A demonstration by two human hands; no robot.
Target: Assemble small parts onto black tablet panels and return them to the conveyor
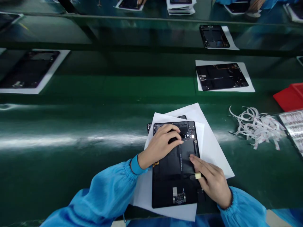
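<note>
An open black tablet housing [174, 176] lies on white paper sheets [213, 151] in front of me, a small circuit board at its near end. Beneath the upper sheet, the edge of another black tablet housing [183, 117] sticks out. My left hand [161, 143] bends over the upper half of the housing, fingers apart, their tips at its inner parts. On the right edge rests my right hand [210, 176], its foremost fingers stretched out over the housing. A pale yellow piece [198, 176] shows at its lower fingers; whether worn or held, I cannot make out.
White strips [258, 126] lie heaped to the right, beside a sheet of clear-backed labels [293, 126] and a red bin [290, 97]. More tablet housings on paper sit at the back right [222, 76] and left [30, 69]. Co-workers' hands [255, 6] show across the bench.
</note>
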